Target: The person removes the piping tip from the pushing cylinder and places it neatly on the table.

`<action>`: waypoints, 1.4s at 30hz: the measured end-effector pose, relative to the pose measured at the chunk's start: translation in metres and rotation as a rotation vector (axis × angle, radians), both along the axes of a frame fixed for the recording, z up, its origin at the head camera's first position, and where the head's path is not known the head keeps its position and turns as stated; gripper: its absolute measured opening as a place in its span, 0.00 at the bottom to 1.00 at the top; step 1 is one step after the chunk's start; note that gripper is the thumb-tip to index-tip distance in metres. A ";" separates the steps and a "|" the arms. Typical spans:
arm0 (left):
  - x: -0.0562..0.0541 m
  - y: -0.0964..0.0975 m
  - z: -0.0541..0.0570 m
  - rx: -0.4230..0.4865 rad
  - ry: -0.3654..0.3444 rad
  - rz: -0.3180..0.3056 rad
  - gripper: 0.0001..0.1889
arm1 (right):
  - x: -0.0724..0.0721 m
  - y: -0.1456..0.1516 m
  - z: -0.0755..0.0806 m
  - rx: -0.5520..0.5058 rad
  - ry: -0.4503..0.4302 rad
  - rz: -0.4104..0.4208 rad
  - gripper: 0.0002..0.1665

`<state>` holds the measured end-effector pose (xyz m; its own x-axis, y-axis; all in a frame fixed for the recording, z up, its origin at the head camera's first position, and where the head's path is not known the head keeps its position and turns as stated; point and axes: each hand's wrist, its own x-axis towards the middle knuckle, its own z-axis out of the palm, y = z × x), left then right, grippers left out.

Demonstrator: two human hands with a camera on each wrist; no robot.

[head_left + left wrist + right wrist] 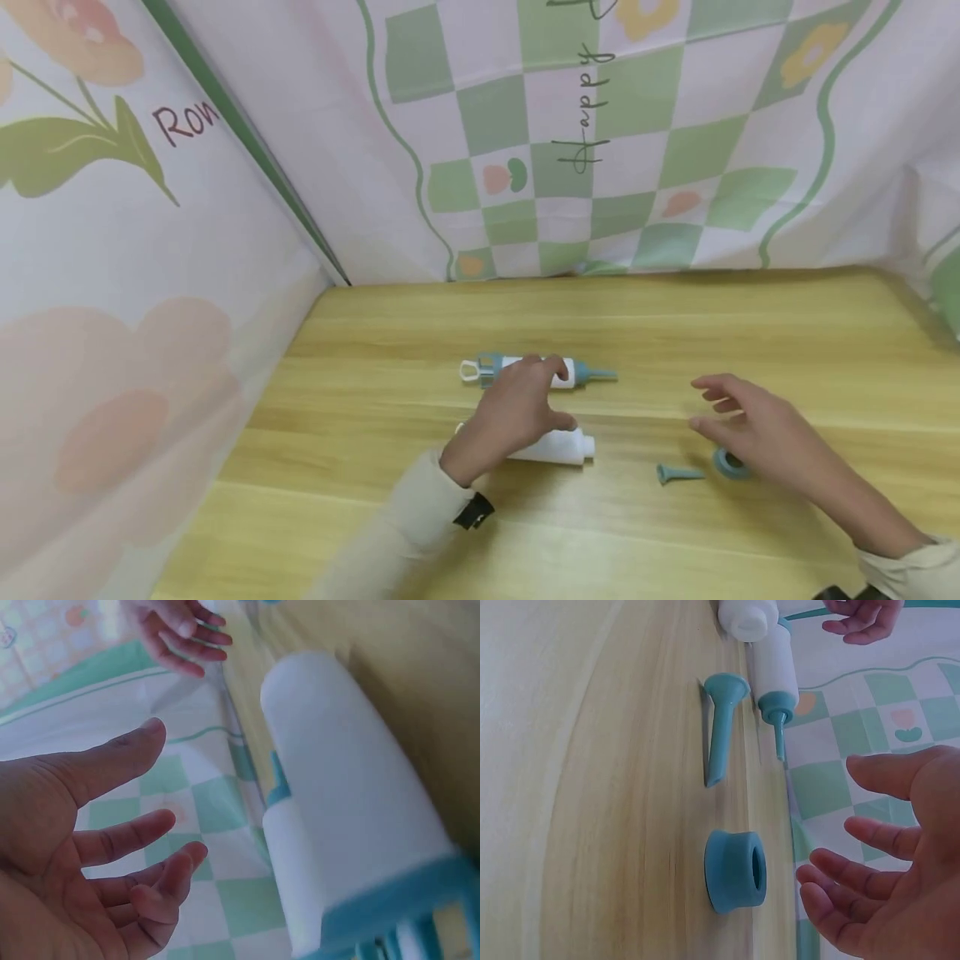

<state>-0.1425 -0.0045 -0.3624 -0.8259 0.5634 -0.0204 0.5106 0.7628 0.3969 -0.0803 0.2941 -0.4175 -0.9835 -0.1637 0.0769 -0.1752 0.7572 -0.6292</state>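
My left hand [504,414] hovers over a white syringe-like tube [551,450], thumb and fingers apart and gripping nothing. That tube has a bare white neck, and its teal handle end [397,900] shows in the left wrist view. Behind it lies a matching tube [774,671] with a teal pointed nozzle fitted, partly hidden by my left hand in the head view. My right hand [757,429], its fingers loosely bent and holding nothing, is above a teal ring collar [731,874]. Left of the collar, a loose teal nozzle [721,727] with a flared end lies on the table.
The wood-grain table [637,533] carries all the parts. A checked green-and-white cloth [637,125] hangs along its back edge, and a flower-print cloth [150,250] hangs along the left side.
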 end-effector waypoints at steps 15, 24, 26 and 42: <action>-0.035 -0.056 -0.004 0.098 -0.016 0.108 0.46 | -0.023 -0.012 0.010 0.011 -0.061 0.068 0.42; -0.062 -0.095 -0.033 0.241 -0.111 0.136 0.50 | -0.045 -0.013 0.008 -0.337 -0.287 0.081 0.45; -0.066 -0.099 -0.040 0.255 -0.152 0.154 0.50 | -0.046 -0.016 0.005 -0.423 -0.331 0.078 0.46; -0.098 -0.108 -0.085 0.522 -0.339 0.078 0.42 | -0.063 -0.045 -0.012 -0.679 -0.394 0.093 0.45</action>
<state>-0.2407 -0.1126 -0.4472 -0.8607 0.5084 -0.0268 0.2420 0.4548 0.8571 -0.1435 0.2491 -0.4297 -0.9437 -0.2887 -0.1618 0.1131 0.1781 -0.9775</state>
